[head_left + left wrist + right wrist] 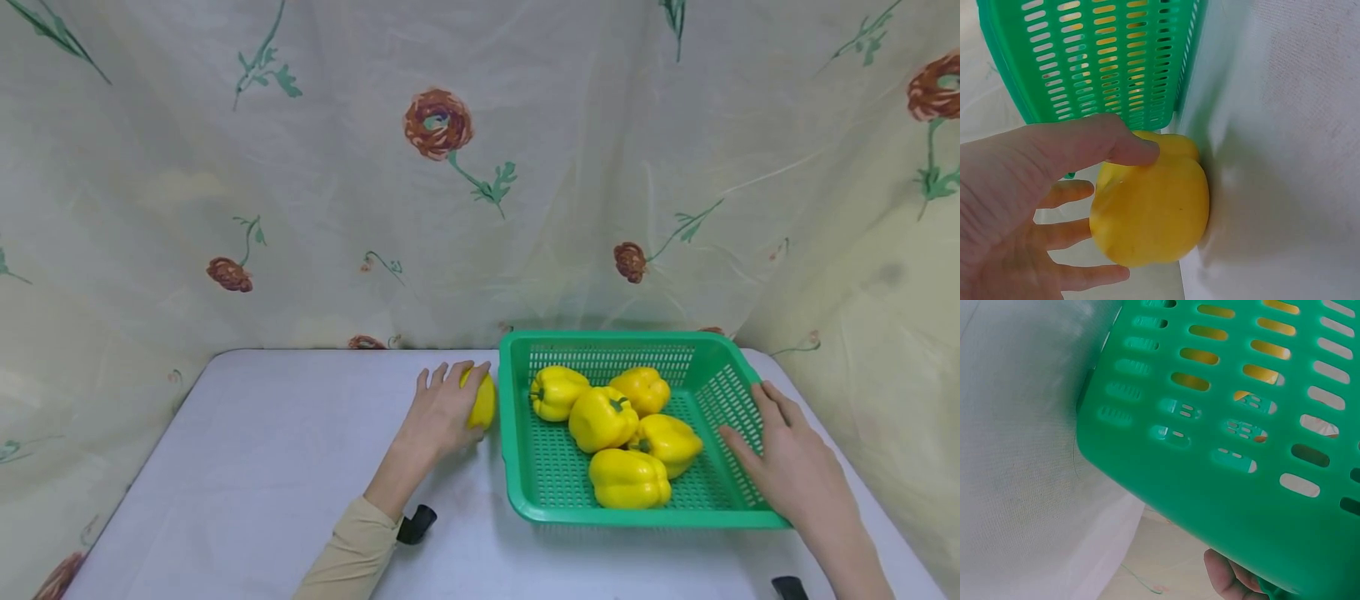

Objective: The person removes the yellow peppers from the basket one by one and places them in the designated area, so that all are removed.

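My left hand (444, 414) grips a yellow bell pepper (484, 405) just outside the left wall of a green basket (648, 517). In the left wrist view the thumb lies over the bell pepper (1154, 215), with the other fingers spread along its far side; it is at or very near the white tabletop. Several more yellow bell peppers (602, 419) lie grouped inside the basket. On the basket's right rim, my right hand (798, 462) holds the edge, thumb over the inner side. The right wrist view shows the slotted basket wall (1210, 487) and curled fingertips at its rim.
A white cloth-covered table (262, 467) carries the basket on its right half. Behind it hangs a flower-printed curtain (337, 167), which also runs along both sides. Black strap ends (417, 525) show near the wrists.
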### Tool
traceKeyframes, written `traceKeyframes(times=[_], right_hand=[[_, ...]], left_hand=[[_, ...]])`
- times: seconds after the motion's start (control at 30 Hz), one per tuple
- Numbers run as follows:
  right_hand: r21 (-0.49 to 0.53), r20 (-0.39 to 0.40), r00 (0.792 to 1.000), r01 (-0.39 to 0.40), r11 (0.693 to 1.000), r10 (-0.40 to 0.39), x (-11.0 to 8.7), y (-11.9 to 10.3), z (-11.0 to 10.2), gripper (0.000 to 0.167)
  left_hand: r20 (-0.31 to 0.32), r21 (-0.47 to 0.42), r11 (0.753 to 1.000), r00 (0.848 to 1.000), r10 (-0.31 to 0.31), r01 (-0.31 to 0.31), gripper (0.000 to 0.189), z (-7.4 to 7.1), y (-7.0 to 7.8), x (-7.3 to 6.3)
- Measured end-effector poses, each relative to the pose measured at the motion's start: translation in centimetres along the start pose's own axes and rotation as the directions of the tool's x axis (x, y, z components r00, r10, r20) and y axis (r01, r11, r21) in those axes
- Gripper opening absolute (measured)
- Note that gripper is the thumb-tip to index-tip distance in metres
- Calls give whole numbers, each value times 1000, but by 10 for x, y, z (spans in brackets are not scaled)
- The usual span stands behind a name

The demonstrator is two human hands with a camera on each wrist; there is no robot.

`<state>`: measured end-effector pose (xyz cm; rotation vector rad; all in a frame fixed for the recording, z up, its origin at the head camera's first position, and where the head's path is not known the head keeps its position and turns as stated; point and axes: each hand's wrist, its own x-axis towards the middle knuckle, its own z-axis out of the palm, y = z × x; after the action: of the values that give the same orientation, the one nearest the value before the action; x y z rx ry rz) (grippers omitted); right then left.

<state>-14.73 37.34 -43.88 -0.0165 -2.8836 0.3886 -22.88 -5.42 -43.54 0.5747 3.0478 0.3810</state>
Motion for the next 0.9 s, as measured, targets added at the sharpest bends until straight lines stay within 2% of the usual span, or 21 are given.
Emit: traceKeyframes(times=[0.23,0.7,0.9], right_hand=[[-2,7,1000,-7,1000,7,0,0,0,82],[-4,4,1000,-7,1000,7,0,0,1,82],[-6,10,1000,-13,1000,13,1,1,1,82]], left_hand=[[0,-7,1000,1000,0,0,93,-2,0,-1],[-34,20,999,999,40,-40,91,-9,4,-3],[-80,15,997,994,72,-71,86,-15,10,-4]])
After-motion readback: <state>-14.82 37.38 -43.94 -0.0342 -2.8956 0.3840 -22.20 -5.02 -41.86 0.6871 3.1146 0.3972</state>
